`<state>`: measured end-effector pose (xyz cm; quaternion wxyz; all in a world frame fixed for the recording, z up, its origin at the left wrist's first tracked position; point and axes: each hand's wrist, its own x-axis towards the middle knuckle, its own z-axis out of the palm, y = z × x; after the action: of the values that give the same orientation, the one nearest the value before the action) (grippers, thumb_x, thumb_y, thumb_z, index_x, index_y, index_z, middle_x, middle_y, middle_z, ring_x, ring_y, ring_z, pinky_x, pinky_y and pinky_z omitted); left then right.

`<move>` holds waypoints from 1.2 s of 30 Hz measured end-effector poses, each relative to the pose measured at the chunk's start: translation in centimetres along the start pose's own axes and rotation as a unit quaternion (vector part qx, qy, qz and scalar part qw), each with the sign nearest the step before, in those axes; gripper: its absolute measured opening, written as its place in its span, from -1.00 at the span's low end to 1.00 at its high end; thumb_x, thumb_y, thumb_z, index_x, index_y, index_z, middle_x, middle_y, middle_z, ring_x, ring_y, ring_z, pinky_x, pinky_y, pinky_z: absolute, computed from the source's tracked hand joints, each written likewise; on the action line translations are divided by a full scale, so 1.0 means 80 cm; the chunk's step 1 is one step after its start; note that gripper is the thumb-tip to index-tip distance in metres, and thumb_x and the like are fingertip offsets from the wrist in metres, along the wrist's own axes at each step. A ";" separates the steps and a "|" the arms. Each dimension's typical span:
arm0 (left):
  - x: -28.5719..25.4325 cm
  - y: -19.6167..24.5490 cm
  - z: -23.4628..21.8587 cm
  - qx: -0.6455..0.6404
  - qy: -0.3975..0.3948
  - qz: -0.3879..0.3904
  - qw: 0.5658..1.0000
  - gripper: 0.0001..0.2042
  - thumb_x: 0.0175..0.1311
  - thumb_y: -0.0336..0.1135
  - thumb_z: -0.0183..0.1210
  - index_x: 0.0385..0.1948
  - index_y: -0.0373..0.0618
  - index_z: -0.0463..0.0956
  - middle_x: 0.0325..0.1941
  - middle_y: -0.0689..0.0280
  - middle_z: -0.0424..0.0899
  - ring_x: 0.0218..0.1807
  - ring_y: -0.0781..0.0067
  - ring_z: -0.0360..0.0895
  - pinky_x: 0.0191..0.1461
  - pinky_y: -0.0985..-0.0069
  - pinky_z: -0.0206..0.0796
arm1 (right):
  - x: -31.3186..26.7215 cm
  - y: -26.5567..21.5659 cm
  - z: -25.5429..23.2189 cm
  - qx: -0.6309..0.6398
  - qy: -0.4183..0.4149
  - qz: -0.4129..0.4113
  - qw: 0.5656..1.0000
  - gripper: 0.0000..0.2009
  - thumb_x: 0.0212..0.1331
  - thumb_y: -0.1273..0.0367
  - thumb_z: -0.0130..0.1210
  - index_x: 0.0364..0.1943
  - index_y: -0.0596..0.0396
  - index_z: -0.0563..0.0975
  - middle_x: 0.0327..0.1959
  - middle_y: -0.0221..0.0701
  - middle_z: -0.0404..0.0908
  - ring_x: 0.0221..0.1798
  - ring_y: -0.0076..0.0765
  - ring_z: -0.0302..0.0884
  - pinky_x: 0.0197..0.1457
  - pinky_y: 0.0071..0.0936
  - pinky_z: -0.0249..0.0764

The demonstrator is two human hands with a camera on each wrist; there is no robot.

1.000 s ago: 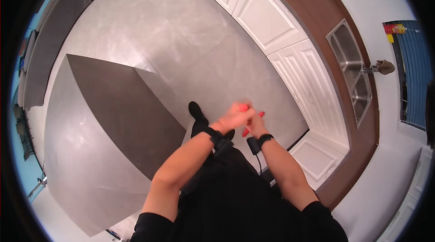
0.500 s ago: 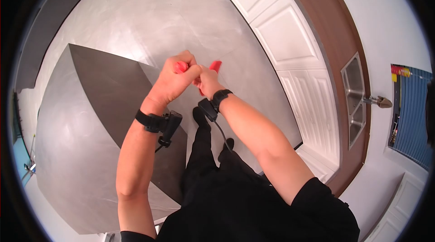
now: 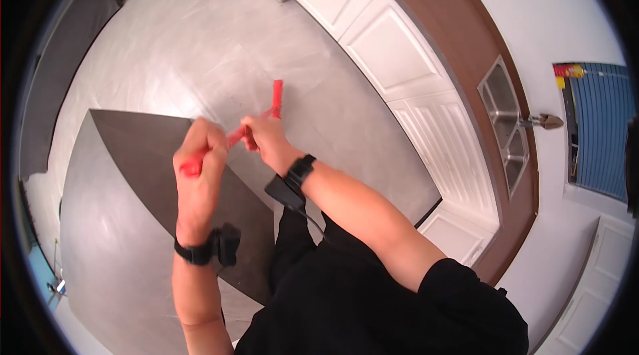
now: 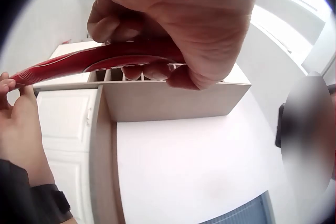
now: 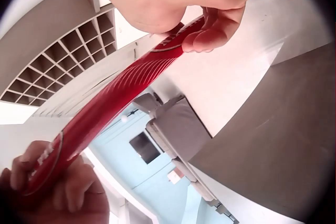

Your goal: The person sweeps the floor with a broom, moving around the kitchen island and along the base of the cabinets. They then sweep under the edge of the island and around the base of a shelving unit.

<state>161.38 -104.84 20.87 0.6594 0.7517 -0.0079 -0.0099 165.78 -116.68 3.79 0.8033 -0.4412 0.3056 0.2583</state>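
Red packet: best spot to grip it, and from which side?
Judging from its pose, take the red packet at its two ends, a hand coming in from each side. It is long, thin and flexible; the left hand grips one end, the right hand pinches near the other.

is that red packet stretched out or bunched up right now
Stretched out: the red packet runs as one long strip from the left hand to the right hand.

Grey island counter (image 3: pixel 113 222) stood below; white cabinets (image 3: pixel 393 42) lined brown worktop (image 3: pixel 466 29); steel sink (image 3: pixel 506 122) sat in it.
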 end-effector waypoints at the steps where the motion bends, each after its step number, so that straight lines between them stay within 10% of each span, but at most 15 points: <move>1: -0.011 0.009 0.011 -0.023 -0.011 0.024 0.999 -0.91 0.13 -0.55 -0.03 -0.55 -0.21 0.29 -0.43 0.35 0.34 -0.33 0.55 0.25 -0.19 0.55 0.19 | -0.018 -0.004 -0.018 -0.014 0.024 0.002 1.000 -0.79 0.08 0.39 0.14 -0.60 0.23 0.50 -0.68 -0.32 0.51 -0.73 -0.42 0.41 -0.66 -0.49 0.35; 17: -0.052 -0.094 0.424 -0.191 -0.354 -0.073 0.913 -0.94 0.11 -0.57 0.10 -0.41 -0.19 0.46 -0.28 0.29 0.48 -0.19 0.39 0.43 -0.01 0.49 0.28 | -0.158 -0.030 -0.533 -0.086 0.428 -0.013 0.900 -0.73 0.13 0.27 0.13 -0.61 0.15 0.54 -0.68 -0.40 0.52 -0.71 -0.48 0.41 -0.64 -0.52 0.35; 26: -0.057 -0.187 0.614 -0.155 -0.425 -0.052 0.890 -0.94 0.12 -0.55 0.13 -0.41 -0.19 0.45 -0.29 0.26 0.48 -0.20 0.40 0.44 -0.04 0.48 0.30 | -0.129 -0.033 -0.738 -0.053 0.459 -0.007 0.887 -0.72 0.12 0.30 0.09 -0.64 0.18 0.58 -0.67 -0.35 0.56 -0.72 -0.46 0.42 -0.66 -0.50 0.35; 29: -0.039 -0.194 0.601 -0.140 -0.378 -0.008 0.915 -0.95 0.12 -0.57 0.10 -0.42 -0.21 0.44 -0.32 0.25 0.47 -0.24 0.40 0.44 -0.09 0.48 0.30 | -0.088 -0.026 -0.733 -0.150 0.452 -0.018 0.879 -0.68 0.05 0.27 0.10 -0.68 0.28 0.56 -0.73 -0.26 0.55 -0.69 -0.35 0.52 -0.63 -0.33 0.42; 36: 0.026 -0.085 0.424 -0.013 -0.281 -0.035 0.959 -0.92 -0.04 -0.66 0.00 -0.56 -0.26 0.35 -0.39 0.25 0.44 -0.29 0.41 0.37 -0.16 0.52 0.22 | -0.013 -0.066 -0.489 -0.141 0.303 -0.046 0.941 -0.65 0.09 0.23 0.15 -0.68 0.24 0.54 -0.76 -0.25 0.54 -0.71 -0.29 0.58 -0.64 -0.35 0.51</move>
<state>162.58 -137.59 9.68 0.6399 0.7096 -0.1658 -0.2438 158.36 -153.26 -9.15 0.6133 -0.6210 0.4742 0.1153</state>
